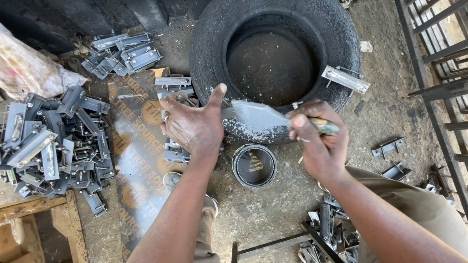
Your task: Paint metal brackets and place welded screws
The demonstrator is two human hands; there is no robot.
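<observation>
My right hand (319, 139) grips the handle of a wide paintbrush (258, 116) loaded with grey paint, its bristles pointing left over the near wall of a black tyre (204, 44). My left hand (192, 124) rests on a grey metal bracket (175, 151) at the tyre's left edge, fingers spread and thumb raised toward the brush tip. Whether it grips the bracket is hidden under the palm. A small round paint tin (254, 165) stands on the ground just below the brush, between my forearms.
A heap of grey painted brackets (53, 141) lies at left, another cluster (122, 53) at upper left, all beside a brown printed board (139, 160). One unpainted bracket (345, 79) sits on the tyre. Loose brackets (390, 146) and a metal frame (438, 63) at right.
</observation>
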